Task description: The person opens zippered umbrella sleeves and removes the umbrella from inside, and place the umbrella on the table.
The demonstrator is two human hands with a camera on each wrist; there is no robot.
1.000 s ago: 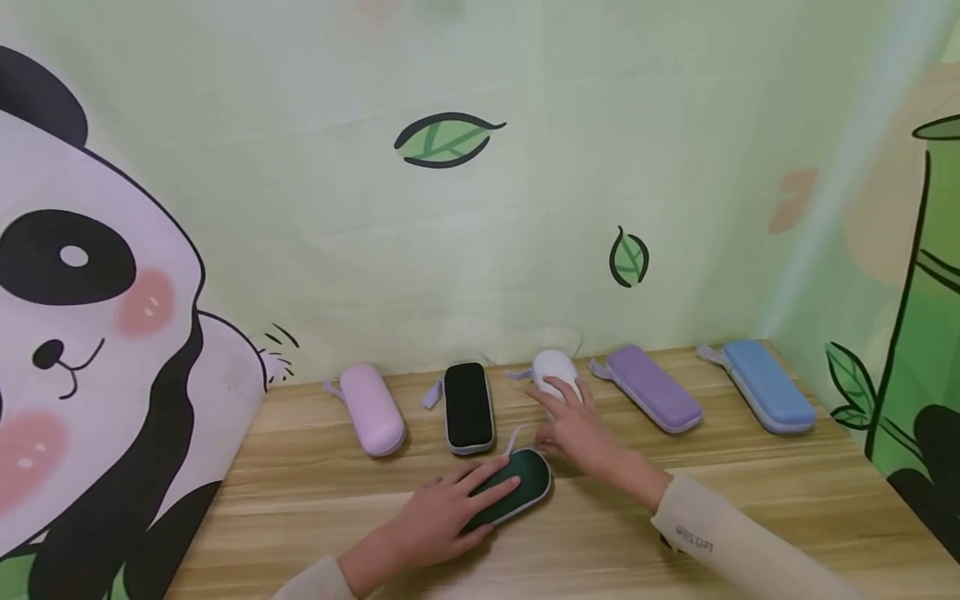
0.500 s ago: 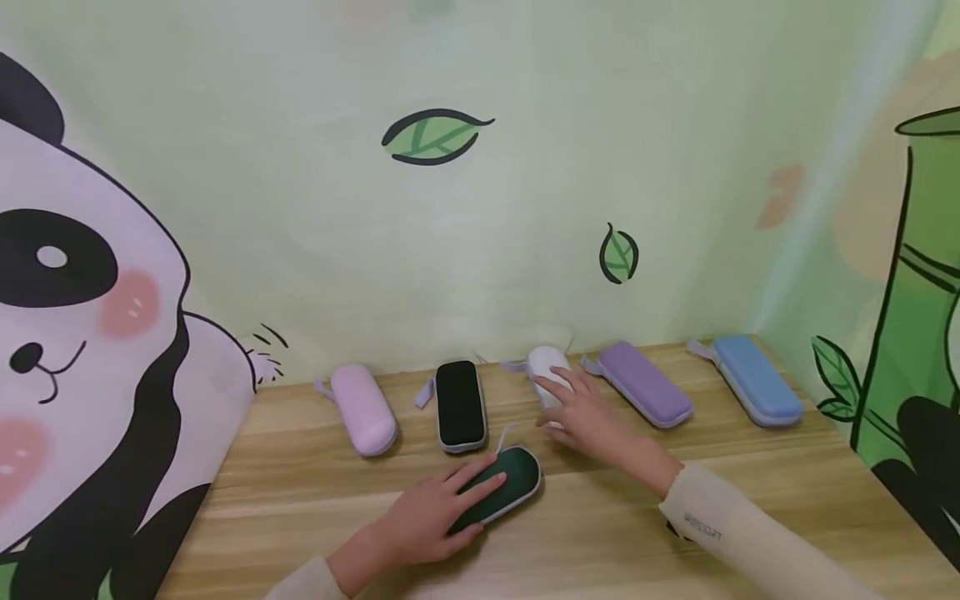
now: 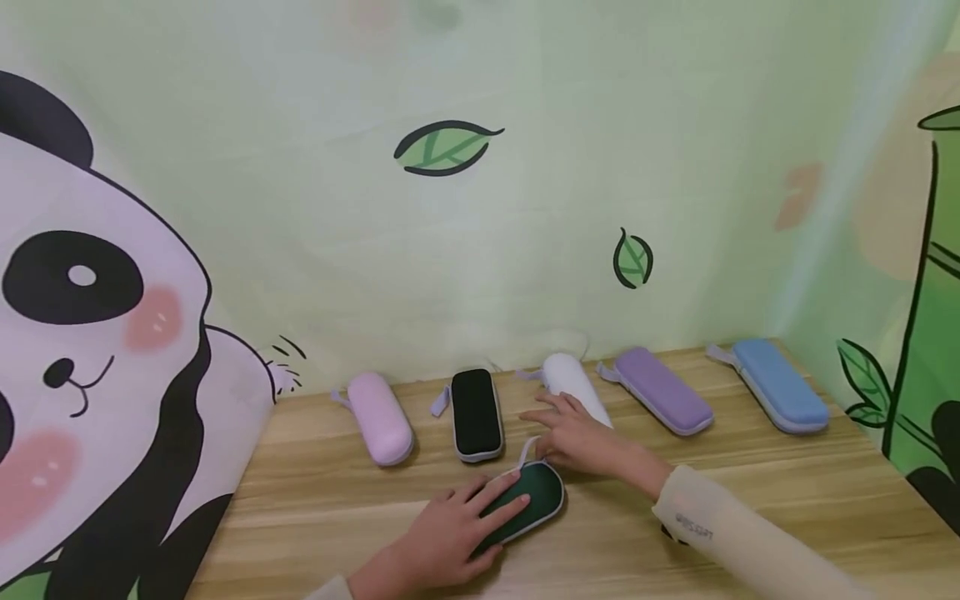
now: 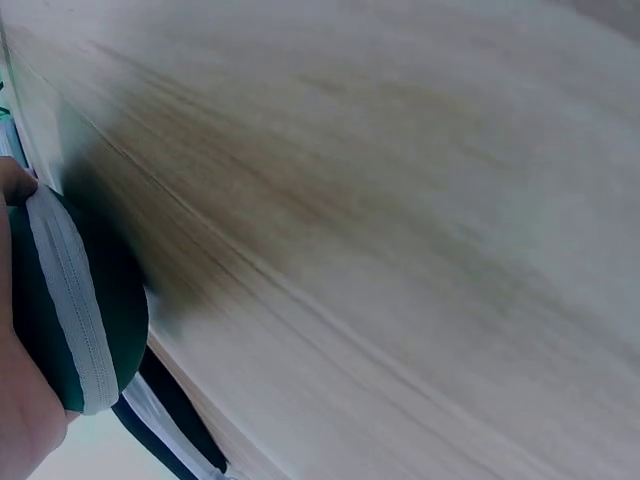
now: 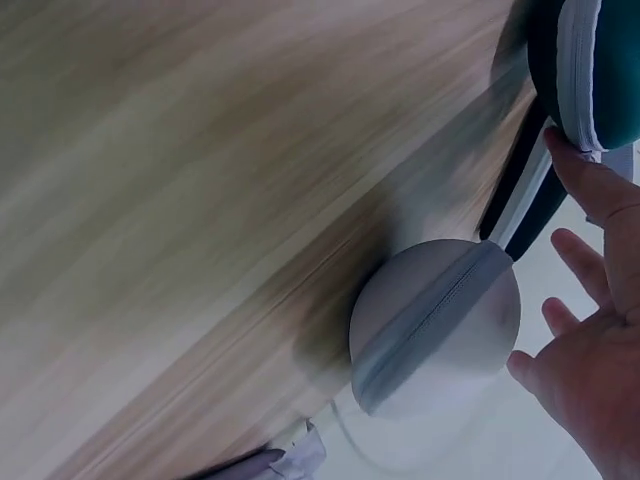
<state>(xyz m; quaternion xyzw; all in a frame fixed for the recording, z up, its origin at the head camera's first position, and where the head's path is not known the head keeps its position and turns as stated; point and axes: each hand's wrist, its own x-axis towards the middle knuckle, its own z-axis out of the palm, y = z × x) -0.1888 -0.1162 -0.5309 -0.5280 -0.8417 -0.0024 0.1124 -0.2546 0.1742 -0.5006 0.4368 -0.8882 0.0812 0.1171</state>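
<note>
L hand [image 3: 453, 533] on green case [image 3: 542, 490], R hand [image 3: 581, 440] at its zip

Your L fingers are clamped on the case, thumb on the near side; it's nearer you than black case [image 3: 477, 415] & white case [image 3: 570, 379]. One R fingertip touches the zip [image 5: 577, 85] end near strap [image 3: 527, 451], others apart; can't tell if you're pinching, thumb-index contact's unclear. Pink case [image 3: 381, 419] far L; purple case [image 3: 663, 392], blue case [image 3: 782, 385] R.

On the table [image 3: 615, 542] near the wall [image 3: 337, 267], the middle case [image 3: 572, 382] has two cases [image 3: 381, 421] to its left and two other cases [image 3: 663, 392] to its right. In front lies a sixth case [image 3: 542, 492], under the left hand [image 3: 455, 531]. The right hand [image 3: 577, 436] is at its far end.
</note>
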